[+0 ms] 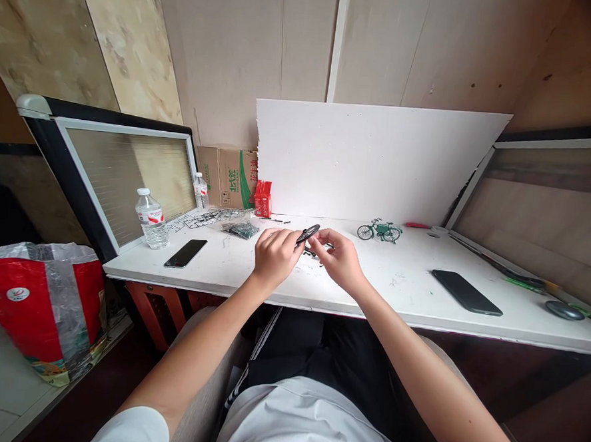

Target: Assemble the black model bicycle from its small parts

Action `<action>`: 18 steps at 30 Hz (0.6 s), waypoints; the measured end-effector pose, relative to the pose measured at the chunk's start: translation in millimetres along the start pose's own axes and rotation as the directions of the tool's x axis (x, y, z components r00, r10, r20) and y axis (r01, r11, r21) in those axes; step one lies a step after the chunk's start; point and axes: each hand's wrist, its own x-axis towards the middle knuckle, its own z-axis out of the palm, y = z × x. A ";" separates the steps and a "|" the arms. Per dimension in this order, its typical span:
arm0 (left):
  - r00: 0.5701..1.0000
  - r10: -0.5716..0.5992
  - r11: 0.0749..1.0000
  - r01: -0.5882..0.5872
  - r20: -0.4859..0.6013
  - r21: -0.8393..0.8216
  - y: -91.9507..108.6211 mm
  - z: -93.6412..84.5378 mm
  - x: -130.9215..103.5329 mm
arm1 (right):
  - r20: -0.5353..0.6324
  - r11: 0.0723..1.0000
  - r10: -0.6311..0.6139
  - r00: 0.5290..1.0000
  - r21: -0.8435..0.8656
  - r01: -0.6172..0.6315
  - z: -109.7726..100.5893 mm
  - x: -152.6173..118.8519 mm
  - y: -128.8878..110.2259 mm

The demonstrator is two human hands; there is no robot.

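My left hand (pixel 276 256) is closed, its fingertips pinching a small black wheel-like disc (pixel 308 234) held tilted above the white table. Fingers of my right hand (pixel 342 257) are bent in a pinch at the disc's right edge; whether a smaller piece sits between them is too small to tell. Just beneath the hands lie small black parts (pixel 312 253), partly hidden by the fingers. Farther back to the right, a small green model bicycle (pixel 379 231) stands upright on its wheels.
On the left of the table (pixel 396 294) are a phone (pixel 186 254), a water bottle (pixel 151 220), a bag of dark parts (pixel 242 230) and black part frames (pixel 200 220). Behind stand a carton (pixel 225 177) and red box (pixel 263 199). Rightward lie another phone (pixel 466 292) and a mouse (pixel 564 310).
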 end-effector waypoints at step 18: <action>1.000 -0.010 0.994 0.012 0.018 -0.105 8.9 -1.9 6.5 | 0.189 0.870 0.268 0.945 0.374 -0.322 3.8 0.3 -1.9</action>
